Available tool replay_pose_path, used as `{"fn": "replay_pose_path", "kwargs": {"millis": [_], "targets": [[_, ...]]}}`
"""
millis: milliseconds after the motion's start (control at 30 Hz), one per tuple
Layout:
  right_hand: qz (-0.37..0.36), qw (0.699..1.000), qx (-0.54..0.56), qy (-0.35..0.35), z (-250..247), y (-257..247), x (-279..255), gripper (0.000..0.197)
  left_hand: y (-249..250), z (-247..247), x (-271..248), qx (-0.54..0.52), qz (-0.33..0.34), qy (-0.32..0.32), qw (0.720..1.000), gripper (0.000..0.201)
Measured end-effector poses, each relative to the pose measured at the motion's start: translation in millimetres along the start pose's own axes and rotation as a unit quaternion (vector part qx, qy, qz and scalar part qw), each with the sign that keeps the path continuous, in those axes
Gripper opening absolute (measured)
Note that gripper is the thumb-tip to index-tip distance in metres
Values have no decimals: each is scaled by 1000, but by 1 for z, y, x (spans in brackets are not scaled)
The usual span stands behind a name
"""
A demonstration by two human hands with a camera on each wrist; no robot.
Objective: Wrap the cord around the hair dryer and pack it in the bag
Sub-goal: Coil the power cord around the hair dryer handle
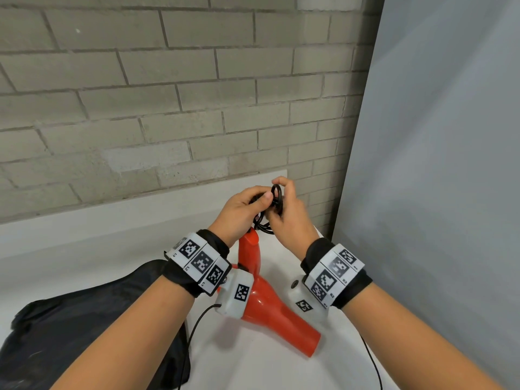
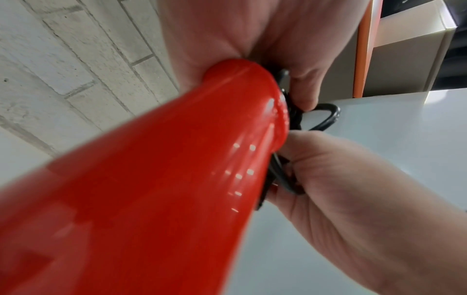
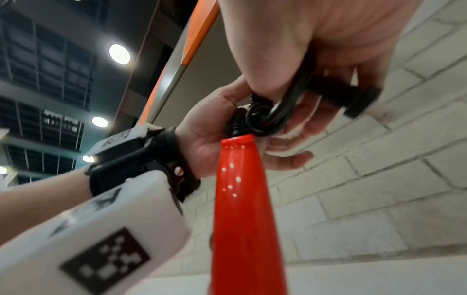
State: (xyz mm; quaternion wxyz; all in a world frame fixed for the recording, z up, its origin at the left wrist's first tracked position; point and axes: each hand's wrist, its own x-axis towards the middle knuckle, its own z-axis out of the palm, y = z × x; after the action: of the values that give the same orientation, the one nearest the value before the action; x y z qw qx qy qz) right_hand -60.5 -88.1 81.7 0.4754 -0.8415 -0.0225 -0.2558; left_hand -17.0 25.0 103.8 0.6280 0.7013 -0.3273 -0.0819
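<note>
The red hair dryer lies on the white table, nozzle toward me and handle pointing away. Just past the handle's far end, both hands hold the black cord, gathered into small loops. My left hand pinches the coils where the cord leaves the handle. My right hand grips the loops from the right. In the right wrist view the cord sits above the handle tip, and a black plug lies under the right hand's fingers. The left wrist view shows the handle and a cord loop.
A black fabric bag lies slumped on the table at the lower left. A grey brick wall stands behind the table and a pale panel closes the right side. Thin black wires trail from the wrist cameras.
</note>
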Motion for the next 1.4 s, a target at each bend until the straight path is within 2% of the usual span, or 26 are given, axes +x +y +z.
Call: {"fn": "replay_pose_path", "kwargs": {"millis": [100,267,333,400,500,567,733,900,1033,1133,1233,1333,1400], "targets": [[-46,998,6,-52,-9,13,-8,34,-3,-2,-1,-42,11,20,999,17],[-84,993,-20,-75,-15,41,-25,62,-1,-8,-1,-102,-23,-24,994,20],[-84,995,-23,-55,-15,45,-27,65,1,-8,-1,-122,-33,-33,991,21],[-85,994,-54,-30,-17,43,-24,60,3,-5,-2,-111,-27,-28,993,17],[-76,988,-134,0,-23,41,-14,34,4,-3,-2,-79,-29,-11,996,7],[-58,983,-168,41,-30,36,-8,21,4,-2,-1,-80,-36,-14,996,10],[-59,953,-271,122,-48,10,3,22,3,-4,0,-54,-47,-32,997,17],[-112,943,-266,167,-56,-9,4,20,5,-1,0,-21,-45,-47,998,25],[-152,941,-236,188,-54,-16,-3,20,10,-1,-2,14,-44,-90,995,20],[-166,948,-193,189,-53,-18,-7,22,10,0,-3,2,-47,-95,994,16],[-143,964,-160,160,-57,-17,-9,14,8,2,-3,-33,-52,-49,997,15],[-71,982,-164,57,-68,-11,-6,14,6,1,0,-77,-59,5,995,17],[-36,980,-194,-22,-73,-9,-6,17,4,0,2,-78,-64,24,995,17]]}}
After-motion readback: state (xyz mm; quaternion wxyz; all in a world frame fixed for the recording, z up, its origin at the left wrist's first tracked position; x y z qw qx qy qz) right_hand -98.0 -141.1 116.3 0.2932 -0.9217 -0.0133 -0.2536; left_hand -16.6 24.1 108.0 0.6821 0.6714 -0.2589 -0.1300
